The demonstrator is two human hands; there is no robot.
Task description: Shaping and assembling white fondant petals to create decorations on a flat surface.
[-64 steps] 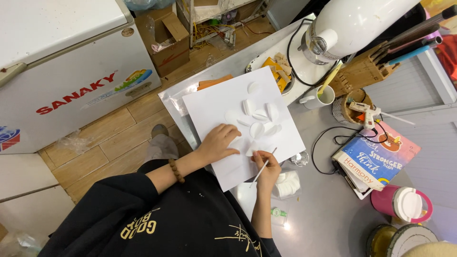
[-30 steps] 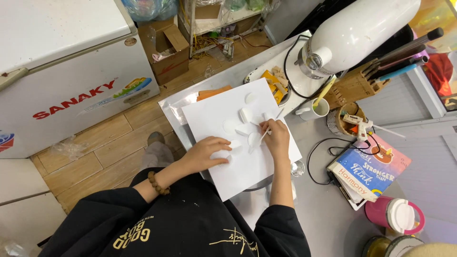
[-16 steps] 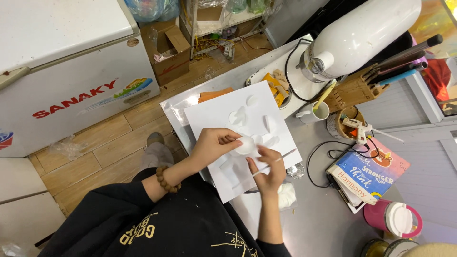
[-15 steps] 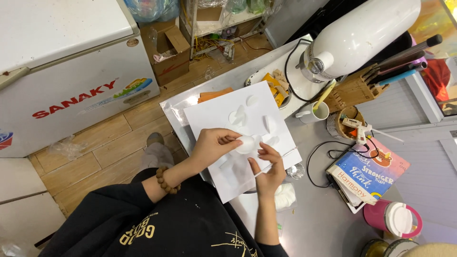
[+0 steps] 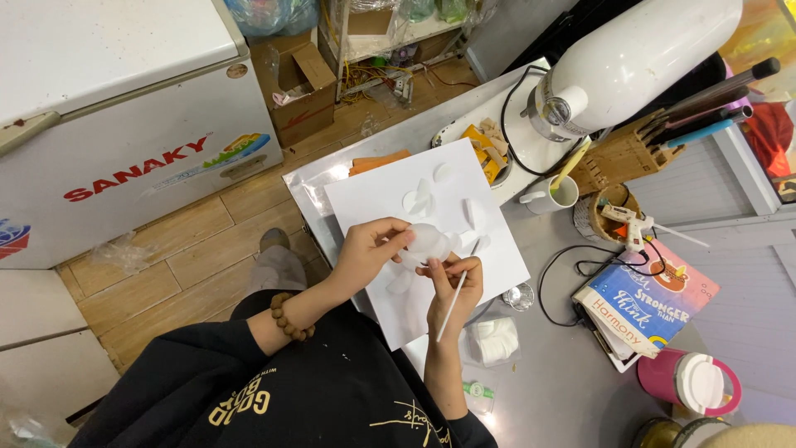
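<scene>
A large white sheet of paper (image 5: 390, 199) lies on the metal table, with several small white paper petals (image 5: 419, 197) scattered on it. My left hand (image 5: 367, 251) holds a white paper flower piece (image 5: 429, 242) above the sheet. My right hand (image 5: 454, 282) touches the same piece with its fingertips and grips a thin white stick (image 5: 452, 305) that points down toward me. Both hands meet over the middle of the sheet.
A white stand mixer (image 5: 630, 58), a white cup (image 5: 557, 194), a glue gun (image 5: 632, 222) in a basket, a wooden knife block (image 5: 630, 153), two books (image 5: 643, 309), a pink lidded cup (image 5: 690, 383) and a bag of white pieces (image 5: 495, 340) crowd the table. A white chest freezer (image 5: 124, 108) stands left.
My right hand reached out to the petals near the far side of the sheet, then came back. Both hands now hold the white paper piece together.
</scene>
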